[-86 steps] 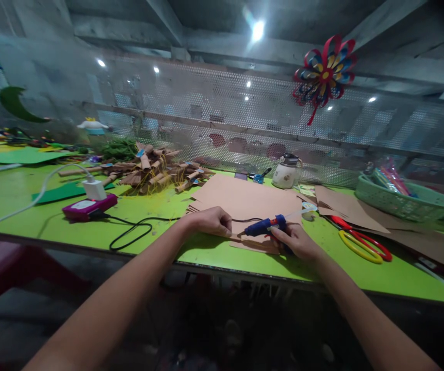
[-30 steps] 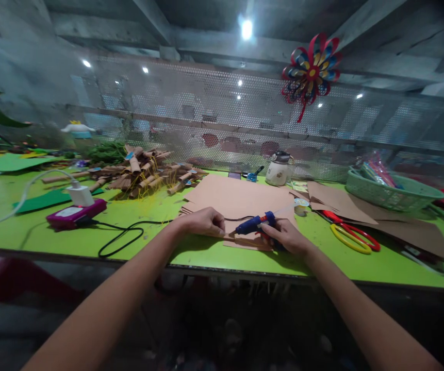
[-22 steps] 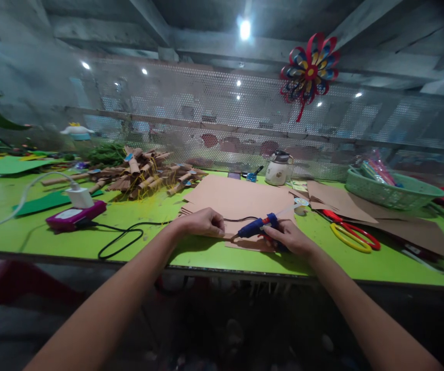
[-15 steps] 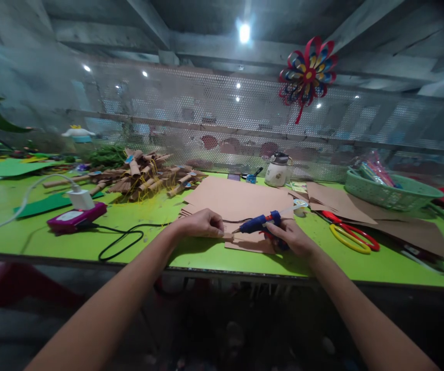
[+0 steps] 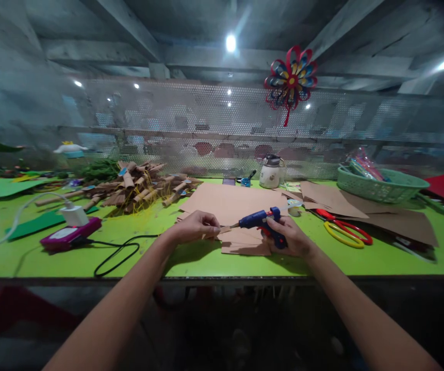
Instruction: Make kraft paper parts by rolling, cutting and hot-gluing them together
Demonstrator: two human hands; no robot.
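My right hand (image 5: 289, 236) is wrapped round the grip of a blue hot glue gun (image 5: 255, 219), a clear glue stick jutting from its back. The gun's tip points left, at a small strip of brown paper (image 5: 225, 230). That strip is pinched between the fingers of my left hand (image 5: 197, 226); its far end is partly hidden by them. Beneath the gun lie smaller brown paper pieces (image 5: 245, 247) near the table's front edge. A larger stack of brown paper sheets (image 5: 233, 200) spreads out just behind both hands.
Right of my hands lie red and yellow scissors (image 5: 343, 234) and more brown sheets (image 5: 392, 221), with a green basket (image 5: 384, 188) behind. Rolled paper tubes (image 5: 140, 188) are heaped at left. A black cable runs from a purple power box (image 5: 70, 234). A bottle (image 5: 270, 172) stands at the back.
The glue gun's tip has risen slightly, and the paper strip in my left hand is lifted with it. The whole view has shifted a little.
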